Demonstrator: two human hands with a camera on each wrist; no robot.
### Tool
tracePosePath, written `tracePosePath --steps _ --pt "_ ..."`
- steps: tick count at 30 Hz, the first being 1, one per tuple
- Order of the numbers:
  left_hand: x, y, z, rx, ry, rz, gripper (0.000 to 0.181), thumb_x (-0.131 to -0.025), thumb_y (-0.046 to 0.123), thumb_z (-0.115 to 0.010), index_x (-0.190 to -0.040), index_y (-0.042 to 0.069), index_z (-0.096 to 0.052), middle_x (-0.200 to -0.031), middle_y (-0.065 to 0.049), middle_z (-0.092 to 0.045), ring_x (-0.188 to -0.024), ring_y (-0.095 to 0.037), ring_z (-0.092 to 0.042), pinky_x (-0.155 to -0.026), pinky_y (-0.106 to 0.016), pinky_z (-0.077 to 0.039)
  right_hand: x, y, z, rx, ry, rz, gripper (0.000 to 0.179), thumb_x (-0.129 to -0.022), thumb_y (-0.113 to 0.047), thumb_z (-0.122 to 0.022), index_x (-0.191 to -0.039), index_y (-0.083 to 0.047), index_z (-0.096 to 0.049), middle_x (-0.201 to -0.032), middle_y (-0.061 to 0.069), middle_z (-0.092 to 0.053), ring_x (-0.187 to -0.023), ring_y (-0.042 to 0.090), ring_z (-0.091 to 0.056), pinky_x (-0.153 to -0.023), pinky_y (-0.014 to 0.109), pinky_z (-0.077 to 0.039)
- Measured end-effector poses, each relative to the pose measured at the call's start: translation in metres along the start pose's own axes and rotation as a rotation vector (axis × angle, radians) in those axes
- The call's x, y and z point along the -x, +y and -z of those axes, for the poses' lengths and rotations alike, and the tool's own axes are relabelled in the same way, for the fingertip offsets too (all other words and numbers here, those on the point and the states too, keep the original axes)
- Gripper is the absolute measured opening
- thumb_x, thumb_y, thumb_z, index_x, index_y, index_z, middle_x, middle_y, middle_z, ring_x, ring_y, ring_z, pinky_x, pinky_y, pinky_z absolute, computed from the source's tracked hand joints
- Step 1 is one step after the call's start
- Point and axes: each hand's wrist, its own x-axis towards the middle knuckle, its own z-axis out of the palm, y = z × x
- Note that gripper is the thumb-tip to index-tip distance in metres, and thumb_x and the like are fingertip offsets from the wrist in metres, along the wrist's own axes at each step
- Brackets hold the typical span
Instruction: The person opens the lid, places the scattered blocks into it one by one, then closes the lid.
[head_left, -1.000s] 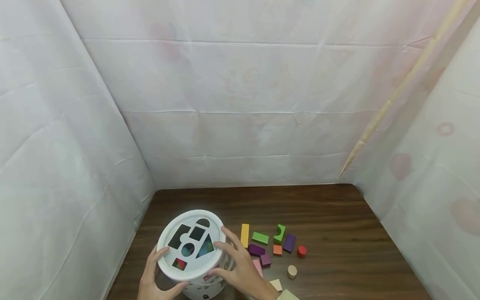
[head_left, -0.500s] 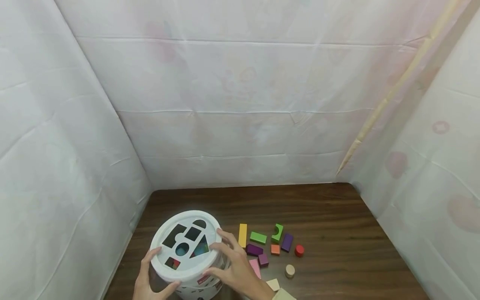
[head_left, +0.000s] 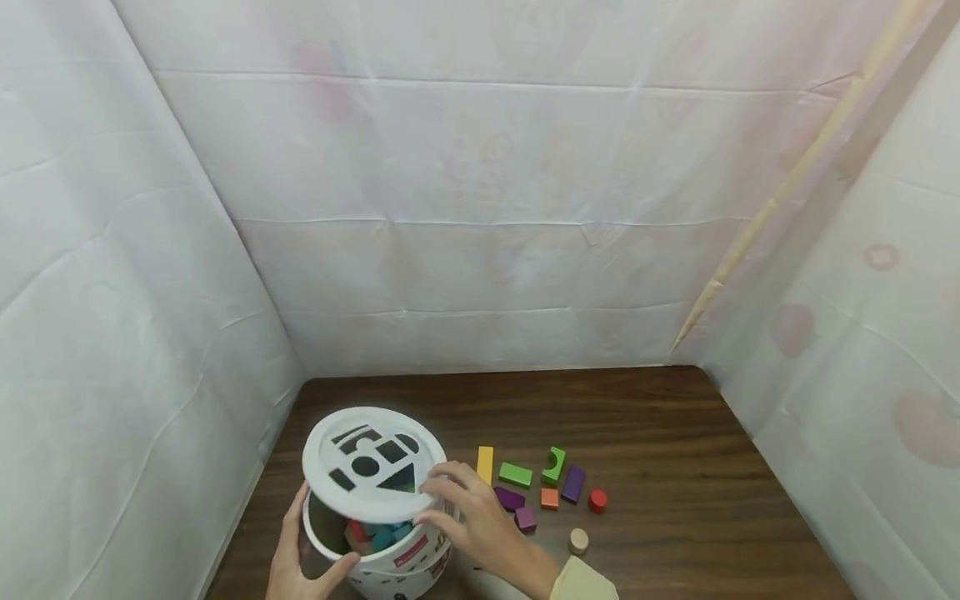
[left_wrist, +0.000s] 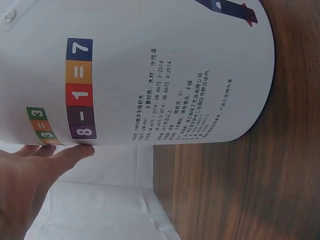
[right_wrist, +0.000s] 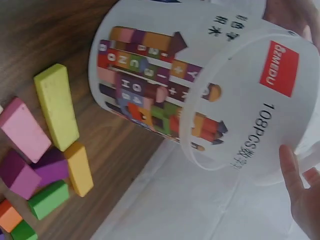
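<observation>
A white round lid (head_left: pixel 360 496) with cut-out shapes is tilted up off the white printed bucket (head_left: pixel 390 575) in the head view. My right hand (head_left: pixel 480 525) pinches the lid's right edge between thumb and fingers. My left hand (head_left: pixel 300 567) grips the bucket's left side, thumb on the near rim and fingers behind. Through the gap under the lid, teal blocks (head_left: pixel 382 537) and a red block (head_left: pixel 356 529) show inside. The left wrist view has the bucket's lettered side (left_wrist: pixel 115 100) with the left fingertips against it. Right wrist view: the right hand (right_wrist: pixel 302 200) is partly cut off.
Loose blocks lie on the dark wooden table (head_left: pixel 660 442) right of the bucket: a yellow bar (head_left: pixel 485 464), a green block (head_left: pixel 516 475), a green arch (head_left: pixel 558 473), a red cylinder (head_left: pixel 597 500), a beige cylinder (head_left: pixel 578 541) and several others. White sheets (head_left: pixel 480 267) hang around the table.
The lid, seated on the bucket before, has been raised at its near side by my right hand, uncovering blocks inside. The left hand stays on the bucket, which shifted slightly left in view earlier.
</observation>
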Motion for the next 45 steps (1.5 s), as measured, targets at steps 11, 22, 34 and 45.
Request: tracePosePath --steps 11,22,34,45 --pt "-0.002 -0.002 0.001 -0.037 0.018 -0.063 0.082 -0.068 0.017 -0.086 -0.138 0.013 -0.045 -0.145 -0.016 -0.028 -0.121 -0.04 -0.037 -0.089 -0.056 -0.046 -0.013 -0.002 0.031 -0.15 0.238 -0.055 0.021 -0.089 0.005 -0.058 -0.11 0.0 -0.057 -0.087 0.01 -0.061 -0.067 0.016 -0.061 -0.053 0.019 -0.054" --pt "0.003 0.0 0.002 0.01 0.019 -0.003 0.071 -0.074 0.018 -0.082 -0.134 0.011 -0.045 -0.144 -0.02 -0.026 -0.118 -0.047 -0.039 -0.085 -0.064 -0.046 0.0 0.006 0.113 -0.489 0.453 -0.562 0.028 -0.1 -0.013 -0.047 -0.11 0.012 -0.055 -0.072 0.026 -0.059 -0.057 0.024 -0.061 -0.052 0.041 -0.057" --pt "0.006 0.0 0.0 0.024 0.008 0.03 0.069 -0.077 0.02 -0.08 -0.135 0.011 -0.043 -0.146 -0.02 -0.024 -0.12 -0.047 -0.036 -0.089 -0.065 -0.041 0.078 0.043 0.189 -0.699 0.723 -0.824 0.021 -0.099 -0.016 -0.048 -0.093 0.003 -0.056 -0.068 0.013 -0.062 -0.06 0.02 -0.063 -0.055 0.033 -0.057" --pt "0.007 -0.001 0.0 -0.001 0.057 0.014 0.07 -0.072 0.01 -0.082 -0.133 0.009 -0.047 -0.145 -0.014 -0.03 -0.125 -0.038 -0.035 -0.095 -0.03 -0.045 0.168 0.096 0.212 -0.546 0.836 -1.157 0.015 -0.1 -0.014 -0.045 -0.106 -0.001 -0.05 -0.076 0.004 -0.063 -0.068 0.015 -0.066 -0.071 0.03 -0.058"
